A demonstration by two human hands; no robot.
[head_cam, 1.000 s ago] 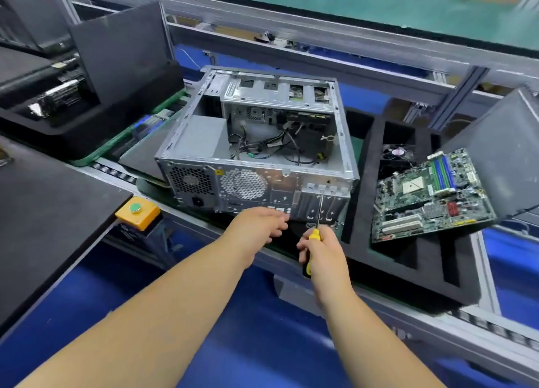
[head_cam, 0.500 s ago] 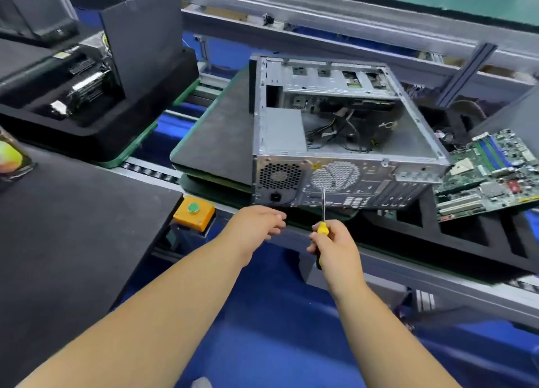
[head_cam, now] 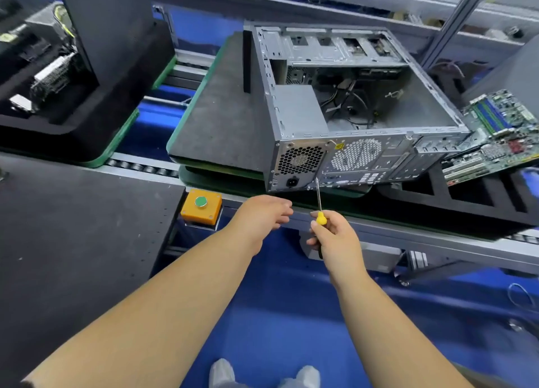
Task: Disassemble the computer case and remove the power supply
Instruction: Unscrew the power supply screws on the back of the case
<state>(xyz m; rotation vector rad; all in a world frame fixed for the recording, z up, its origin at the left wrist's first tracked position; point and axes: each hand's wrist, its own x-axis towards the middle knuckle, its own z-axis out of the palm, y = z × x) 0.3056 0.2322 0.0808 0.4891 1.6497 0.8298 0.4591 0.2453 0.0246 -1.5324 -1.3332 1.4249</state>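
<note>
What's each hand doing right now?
Left hand: open, fingers loosely curled, holding nothing.
Right hand: gripping the screwdriver, tip at the case rear.

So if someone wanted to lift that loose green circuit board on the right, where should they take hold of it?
Probably by its bare edges, coming from the near right. The motherboard lies tilted against the black foam tray, its face crowded with slots and chips, so pinching the raised long sides avoids pressing on components. The computer case blocks its left side.

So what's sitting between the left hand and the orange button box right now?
Nothing: in the head view the stretch from the left hand to the orange button box shows only the conveyor's metal rail and blue floor below.
</note>
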